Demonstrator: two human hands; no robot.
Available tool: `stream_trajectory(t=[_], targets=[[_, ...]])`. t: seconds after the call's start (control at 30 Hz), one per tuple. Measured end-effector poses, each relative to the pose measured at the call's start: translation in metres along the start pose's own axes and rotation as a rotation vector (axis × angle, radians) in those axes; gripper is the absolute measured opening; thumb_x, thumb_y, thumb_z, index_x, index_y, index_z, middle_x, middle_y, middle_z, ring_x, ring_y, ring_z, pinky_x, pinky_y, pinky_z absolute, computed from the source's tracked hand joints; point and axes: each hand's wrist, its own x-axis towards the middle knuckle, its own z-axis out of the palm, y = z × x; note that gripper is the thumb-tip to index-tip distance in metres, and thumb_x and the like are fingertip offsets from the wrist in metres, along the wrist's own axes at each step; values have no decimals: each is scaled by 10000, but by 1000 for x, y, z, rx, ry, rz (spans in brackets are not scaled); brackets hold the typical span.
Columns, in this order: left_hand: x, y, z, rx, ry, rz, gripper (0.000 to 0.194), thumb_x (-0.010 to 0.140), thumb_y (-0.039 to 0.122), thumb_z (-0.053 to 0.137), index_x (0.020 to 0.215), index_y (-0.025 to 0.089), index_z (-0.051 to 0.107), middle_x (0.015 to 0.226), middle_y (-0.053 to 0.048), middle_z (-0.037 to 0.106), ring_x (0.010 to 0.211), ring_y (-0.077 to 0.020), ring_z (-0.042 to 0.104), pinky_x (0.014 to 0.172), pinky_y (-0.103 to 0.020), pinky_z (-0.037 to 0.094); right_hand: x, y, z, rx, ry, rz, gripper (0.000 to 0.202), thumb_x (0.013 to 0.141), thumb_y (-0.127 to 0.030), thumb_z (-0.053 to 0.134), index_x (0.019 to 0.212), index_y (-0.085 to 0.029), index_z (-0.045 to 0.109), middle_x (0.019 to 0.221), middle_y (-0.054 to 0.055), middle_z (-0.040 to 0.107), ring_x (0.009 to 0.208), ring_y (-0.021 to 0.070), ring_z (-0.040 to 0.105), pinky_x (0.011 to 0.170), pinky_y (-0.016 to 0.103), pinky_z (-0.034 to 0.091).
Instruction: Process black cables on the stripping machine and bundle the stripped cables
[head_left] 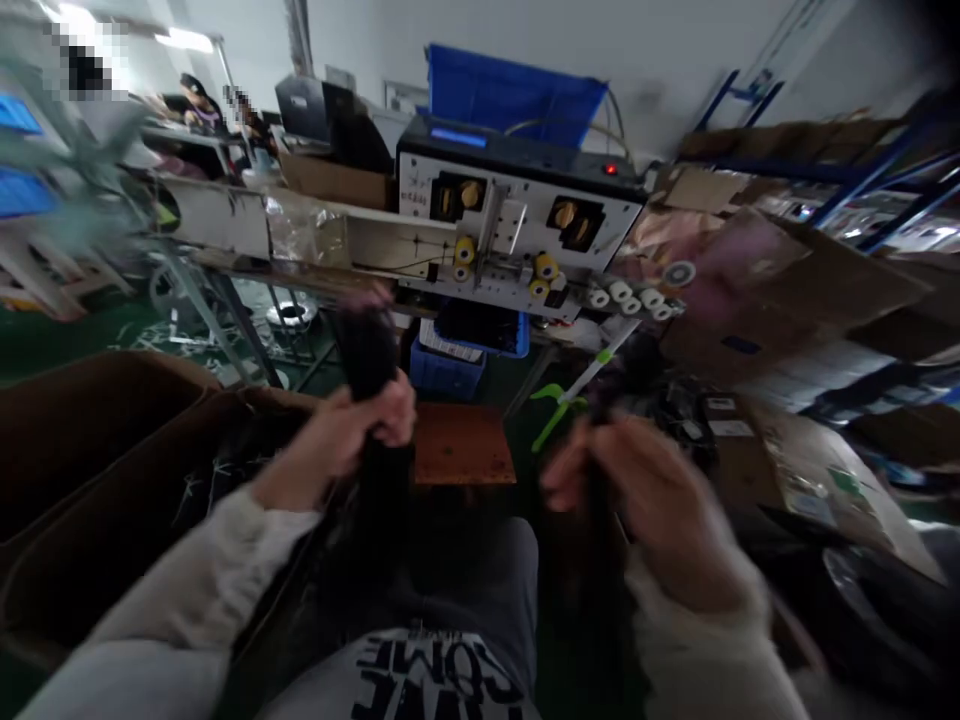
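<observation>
In the head view, the likeliest trouble is with the dark bundle (367, 345) in the left hand (382, 410): its loose upper end stands well above the fist, so if the hold slackened, strands could slide out or fan apart. Its top shows just below the front edge of the bench (300, 275), left of the machine (517, 215), and a careless reach forward could snag it on that edge. The second bundle (598, 480), in the right hand (637, 460), hangs in a dark smear between the knees and the floor; its lower end is lost in shadow, so it might catch on the stool (465, 445) or tangle with the green-legged stand (559, 405) near the bench's right end. Strands dropped to the left could fall among the tied bundles (217, 470) in the open cardboard boxes (97, 390) and get mixed up. As for pose, both forearms come up from the lower corners, sleeves pushed back from the wrists, and the hands are well apart, either side of the stool. The left grip is closed round its bundle, thumb side inward, holding it nearly upright. The right grip looks closed too, thumb and fingers pinched about the dark strands, back of the hand turned outward, though blur hides exactly how many it has.
</observation>
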Motion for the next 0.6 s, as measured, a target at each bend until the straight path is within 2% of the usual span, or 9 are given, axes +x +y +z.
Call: stream_trajectory(t=[0.07, 0.13, 0.23, 0.33, 0.4, 0.5, 0.6], targets=[[9, -39, 20, -86, -23, -111, 312, 744, 398, 702, 730, 175, 484, 607, 43, 409, 451, -43, 305, 449, -203, 281, 20, 11, 21, 73, -94, 39, 315, 865, -513, 516, 845, -198, 502, 722, 33, 678, 543, 140, 634, 518, 259, 521], [16, -69, 29, -128, -54, -183, 330, 777, 437, 652, 696, 162, 488, 575, 31, 427, 451, -63, 358, 459, -213, 326, 39, 25, 41, 131, -154, 78, 325, 854, -520, 520, 846, -199, 473, 733, 24, 682, 532, 131, 636, 515, 254, 527], [22, -96, 31, -239, -30, -235, 384, 778, 447, 647, 617, 167, 438, 512, 32, 409, 456, -88, 418, 466, -213, 369, 57, 44, 56, 146, -132, 60, 317, 854, -512, 517, 887, -201, 468, 799, 28, 681, 567, 123, 641, 512, 248, 535], [23, -108, 28, -388, 38, -235, 352, 744, 376, 707, 626, 162, 454, 508, 52, 388, 463, -76, 425, 469, -188, 384, 63, 54, 60, 116, -106, 56, 317, 855, -513, 506, 897, -201, 471, 833, 39, 667, 635, 139, 652, 499, 241, 529], [22, -112, 25, -452, 90, -238, 305, 692, 315, 764, 659, 154, 507, 521, 54, 429, 480, -71, 459, 503, -185, 423, 66, 55, 61, 72, -94, 41, 307, 866, -506, 484, 888, -199, 480, 845, 46, 656, 688, 155, 655, 539, 266, 540], [19, -114, 22, -437, 163, -274, 288, 642, 298, 805, 791, 143, 613, 618, 6, 588, 540, -101, 561, 580, -219, 489, 76, 54, 61, -97, -6, -92, 268, 884, -461, 460, 862, -201, 523, 907, 63, 636, 848, 193, 638, 712, 347, 549], [15, -112, 21, -411, 122, -306, 341, 669, 385, 775, 857, 125, 661, 672, -48, 652, 573, -157, 613, 594, -272, 512, 91, 55, 60, -387, 104, -298, 228, 879, -386, 467, 794, -204, 575, 1013, 77, 594, 1026, 222, 551, 928, 414, 461]])
